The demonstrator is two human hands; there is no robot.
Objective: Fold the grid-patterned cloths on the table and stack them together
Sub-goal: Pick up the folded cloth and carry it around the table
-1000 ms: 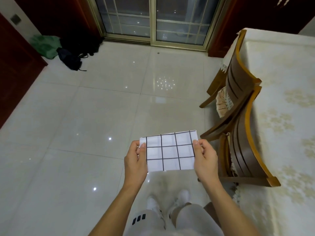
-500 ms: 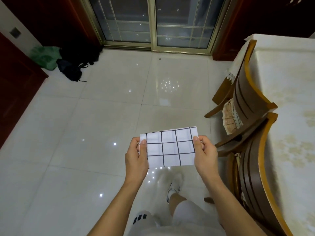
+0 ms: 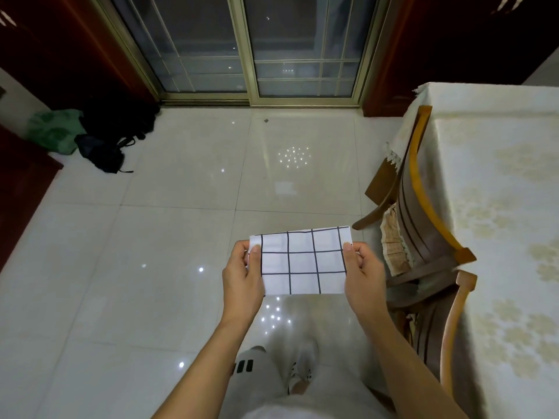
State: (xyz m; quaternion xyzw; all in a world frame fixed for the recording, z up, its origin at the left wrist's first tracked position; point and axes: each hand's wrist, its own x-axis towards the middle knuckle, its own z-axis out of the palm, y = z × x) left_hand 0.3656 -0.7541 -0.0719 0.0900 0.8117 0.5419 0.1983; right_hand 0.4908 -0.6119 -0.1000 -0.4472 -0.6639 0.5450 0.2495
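I hold a white cloth with a black grid [image 3: 302, 261], folded into a small rectangle, flat in the air above the floor. My left hand [image 3: 242, 276] pinches its left edge, thumb on top. My right hand [image 3: 364, 273] pinches its right edge the same way. The table [image 3: 496, 207], under a cream flowered tablecloth, runs along the right side. No other grid cloth shows on the part of it in view.
Two wooden chairs [image 3: 423, 213] stand pushed against the table's left edge, between me and the tabletop. Glossy white floor tiles [image 3: 169, 243] spread ahead. A dark bag [image 3: 102, 146] and a green bag [image 3: 51, 131] lie at the far left by the glass doors [image 3: 251, 55].
The view has shifted forward and my legs have stepped, so the chairs and table slid right and down. The folded cloth stays pinched between both hands in the same pose.
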